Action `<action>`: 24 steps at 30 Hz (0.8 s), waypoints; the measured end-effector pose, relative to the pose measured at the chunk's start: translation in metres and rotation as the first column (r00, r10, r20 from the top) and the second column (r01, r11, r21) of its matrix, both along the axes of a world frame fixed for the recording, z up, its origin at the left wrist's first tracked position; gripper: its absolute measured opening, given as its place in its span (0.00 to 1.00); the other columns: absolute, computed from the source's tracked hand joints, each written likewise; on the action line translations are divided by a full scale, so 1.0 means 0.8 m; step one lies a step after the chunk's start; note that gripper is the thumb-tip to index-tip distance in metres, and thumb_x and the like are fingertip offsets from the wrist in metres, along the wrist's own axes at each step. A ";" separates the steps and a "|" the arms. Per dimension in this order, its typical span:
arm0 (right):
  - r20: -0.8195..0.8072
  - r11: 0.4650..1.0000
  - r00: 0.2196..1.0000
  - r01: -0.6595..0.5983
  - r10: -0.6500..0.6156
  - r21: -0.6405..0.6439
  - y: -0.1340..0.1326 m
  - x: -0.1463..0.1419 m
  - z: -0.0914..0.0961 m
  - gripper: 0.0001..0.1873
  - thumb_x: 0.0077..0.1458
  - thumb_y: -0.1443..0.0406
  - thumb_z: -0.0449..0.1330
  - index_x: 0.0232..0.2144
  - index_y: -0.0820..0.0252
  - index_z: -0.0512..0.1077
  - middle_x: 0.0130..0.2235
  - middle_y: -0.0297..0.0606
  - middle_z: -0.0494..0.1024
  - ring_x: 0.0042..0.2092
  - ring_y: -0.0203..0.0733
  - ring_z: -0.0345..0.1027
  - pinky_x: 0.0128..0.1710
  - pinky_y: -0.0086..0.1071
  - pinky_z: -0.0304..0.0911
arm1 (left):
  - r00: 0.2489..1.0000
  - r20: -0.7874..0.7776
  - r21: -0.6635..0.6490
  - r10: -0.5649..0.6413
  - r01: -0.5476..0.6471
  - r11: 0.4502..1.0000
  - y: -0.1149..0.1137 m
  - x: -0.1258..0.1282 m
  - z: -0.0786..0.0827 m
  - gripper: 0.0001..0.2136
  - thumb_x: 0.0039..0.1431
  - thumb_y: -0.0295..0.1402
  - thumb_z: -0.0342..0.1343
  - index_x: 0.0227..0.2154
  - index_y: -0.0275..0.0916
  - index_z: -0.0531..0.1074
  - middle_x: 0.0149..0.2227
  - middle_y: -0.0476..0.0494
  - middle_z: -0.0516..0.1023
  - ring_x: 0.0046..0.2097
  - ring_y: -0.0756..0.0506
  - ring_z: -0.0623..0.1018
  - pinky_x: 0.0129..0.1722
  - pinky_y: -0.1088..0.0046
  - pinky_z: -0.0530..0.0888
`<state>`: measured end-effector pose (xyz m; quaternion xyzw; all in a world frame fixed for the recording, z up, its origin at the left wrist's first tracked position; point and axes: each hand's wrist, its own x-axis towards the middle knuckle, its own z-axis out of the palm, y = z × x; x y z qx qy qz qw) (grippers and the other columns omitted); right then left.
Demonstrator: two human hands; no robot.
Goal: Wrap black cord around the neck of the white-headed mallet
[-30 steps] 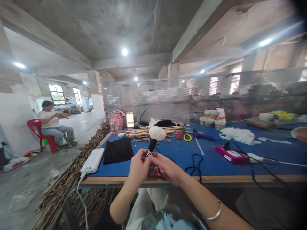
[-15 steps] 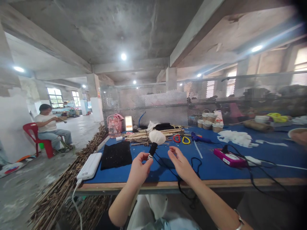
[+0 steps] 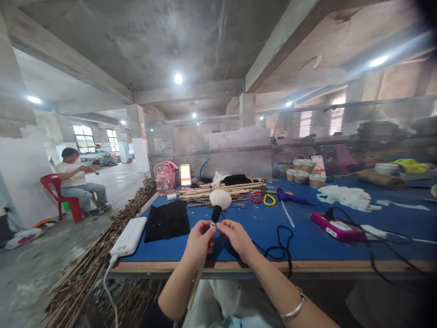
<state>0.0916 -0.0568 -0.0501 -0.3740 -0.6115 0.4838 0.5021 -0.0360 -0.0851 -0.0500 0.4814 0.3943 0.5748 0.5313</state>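
My left hand (image 3: 198, 238) is closed around a thin wooden stick topped by a white padded ball (image 3: 220, 199) with a black wrapped neck, held upright over the near edge of the blue table (image 3: 307, 237). My right hand (image 3: 235, 236) pinches at the neck just below the black wrap, fingertips touching the left hand. A black cord (image 3: 278, 243) trails from there across the table and over its edge.
On the table lie a black cloth (image 3: 167, 220), a white power bank (image 3: 129, 236), a pink device (image 3: 336, 228), red and yellow scissors (image 3: 261, 197), bamboo sticks (image 3: 218, 187) and small cups (image 3: 302, 175). Stick bundles (image 3: 95, 269) lie on the floor at left. A person (image 3: 77, 182) sits on a red chair.
Half a second ago my right hand was open and pulled away to the right of the stick. It has come back and closed on the black neck beside my left hand.
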 end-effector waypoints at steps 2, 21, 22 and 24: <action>-0.025 1.000 1.000 0.004 -0.004 -0.005 0.001 0.002 -0.002 0.17 0.44 0.53 0.58 0.19 0.61 0.64 0.15 0.25 0.53 0.19 0.29 0.43 0.19 0.27 0.40 | 0.996 0.068 -0.046 -0.054 0.057 0.997 0.002 -0.003 0.001 0.19 0.40 0.40 0.62 0.31 0.37 0.62 0.23 0.56 0.62 0.16 0.59 0.60 0.12 0.84 0.53; 0.024 0.992 0.998 0.054 -0.057 0.115 -0.004 0.009 -0.003 0.14 0.46 0.56 0.58 0.24 0.62 0.68 0.20 0.31 0.69 0.23 0.34 0.57 0.27 0.29 0.52 | 0.884 0.391 -0.123 -0.255 0.325 0.938 -0.003 -0.005 -0.002 0.12 0.46 0.34 0.61 0.31 0.33 0.68 0.27 0.49 0.71 0.15 0.61 0.62 0.10 0.87 0.55; 0.008 0.993 0.997 0.070 -0.071 0.091 -0.003 0.009 -0.004 0.14 0.45 0.55 0.59 0.27 0.62 0.68 0.19 0.29 0.68 0.21 0.33 0.54 0.24 0.28 0.51 | 0.897 0.360 -0.106 -0.256 0.312 0.944 -0.003 -0.004 -0.003 0.13 0.46 0.35 0.61 0.31 0.33 0.68 0.27 0.48 0.72 0.15 0.60 0.63 0.10 0.87 0.56; -0.049 0.998 0.999 0.024 -0.021 0.060 -0.004 0.009 -0.004 0.17 0.44 0.55 0.60 0.32 0.62 0.67 0.19 0.29 0.67 0.21 0.32 0.53 0.22 0.27 0.49 | 0.916 0.311 -0.089 -0.254 0.294 0.952 -0.004 -0.004 -0.005 0.14 0.46 0.37 0.61 0.32 0.32 0.68 0.28 0.46 0.74 0.15 0.59 0.63 0.09 0.85 0.56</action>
